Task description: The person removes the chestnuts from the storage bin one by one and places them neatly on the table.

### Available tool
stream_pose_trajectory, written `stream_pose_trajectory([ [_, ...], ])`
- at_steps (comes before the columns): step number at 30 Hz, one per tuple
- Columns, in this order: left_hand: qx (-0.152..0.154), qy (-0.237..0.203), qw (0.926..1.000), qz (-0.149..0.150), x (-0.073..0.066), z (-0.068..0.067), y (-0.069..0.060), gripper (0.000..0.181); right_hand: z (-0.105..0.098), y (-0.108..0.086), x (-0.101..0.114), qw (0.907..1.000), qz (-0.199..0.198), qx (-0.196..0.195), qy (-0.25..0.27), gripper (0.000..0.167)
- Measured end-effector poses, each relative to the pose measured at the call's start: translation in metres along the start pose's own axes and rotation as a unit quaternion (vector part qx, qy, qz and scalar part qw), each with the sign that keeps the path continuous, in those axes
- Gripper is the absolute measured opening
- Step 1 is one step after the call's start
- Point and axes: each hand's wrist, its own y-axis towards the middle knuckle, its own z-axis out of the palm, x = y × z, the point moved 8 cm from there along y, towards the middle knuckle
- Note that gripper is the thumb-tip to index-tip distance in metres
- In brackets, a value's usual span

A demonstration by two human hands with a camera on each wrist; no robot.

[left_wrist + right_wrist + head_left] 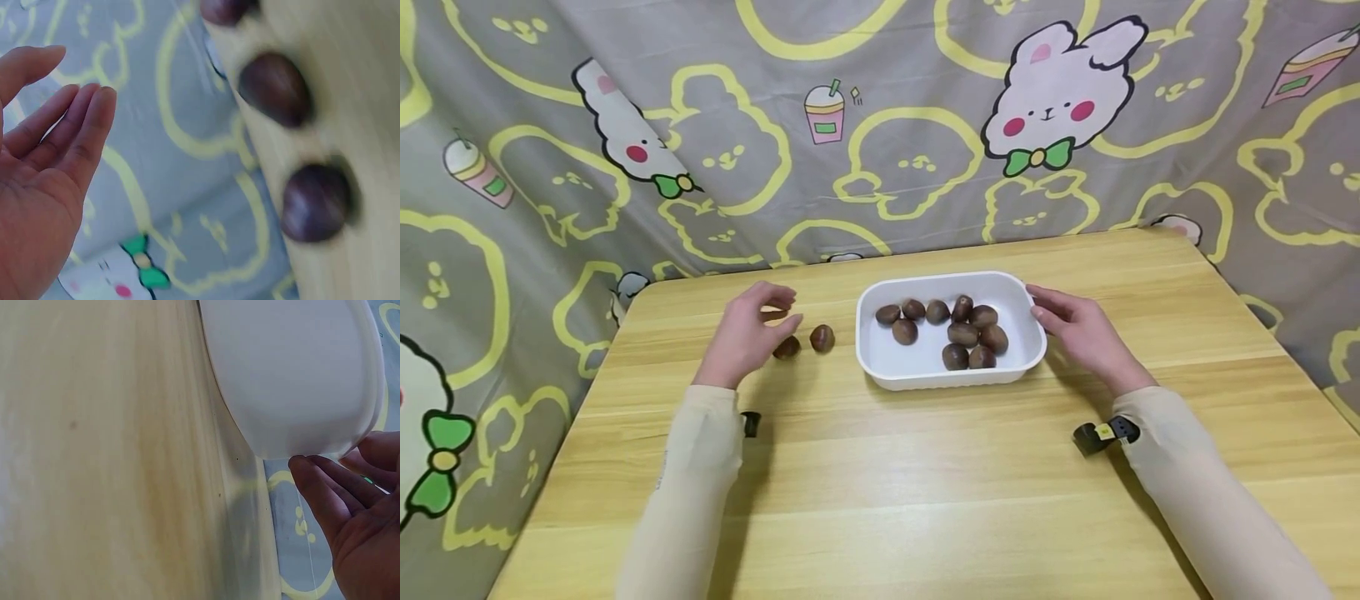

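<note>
Beside two loose chestnuts, my left hand (pixel 748 333) is over the left part of the table, fingers gently bent and thumb apart. One chestnut (pixel 787 347) lies partly under its thumb; another chestnut (pixel 822 338) lies just right. The left wrist view shows this hand (pixel 56 162) with nothing between thumb and fingers, plus a third chestnut (pixel 226 9) cut off by the top edge. My right hand (pixel 1086 333) touches the right end of a white plastic tray (pixel 902 365) with fairly straight fingers and thumb. Inside the tray are several chestnuts (pixel 962 334).
Both hands work over a light wooden table (pixel 880 500). A grey curtain (pixel 910 83) with yellow outlines and cartoon bunnies hangs behind it and along the sides. Each wrist carries a small black device, such as the right wrist camera (pixel 1093 437).
</note>
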Motion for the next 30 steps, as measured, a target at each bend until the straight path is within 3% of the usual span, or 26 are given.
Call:
stream_pose_trajectory([
  [6,0.024,-0.037,0.998,0.045,-0.035,0.033,0.016,0.03,0.0,0.0,0.001,1.0,-0.004,0.001,-0.006,0.048],
  [13,0.084,-0.059,0.9921,0.072,-0.057,0.078,0.028,0.032,0.0,0.0,-0.002,1.0,0.001,0.001,-0.002,0.048],
  [17,0.111,-0.029,0.9908,0.071,-0.066,0.099,0.033,0.032,0.0,-0.001,-0.001,1.0,-0.002,0.003,0.001,0.048],
  [24,0.134,0.069,0.9857,0.075,-0.077,0.128,0.039,0.023,0.0,0.0,-0.001,0.9999,-0.003,0.009,0.006,0.048],
  [30,0.132,0.072,0.988,0.036,-0.074,0.136,0.042,0.022,0.001,0.0,0.001,0.9999,-0.009,0.009,0.011,0.048],
])
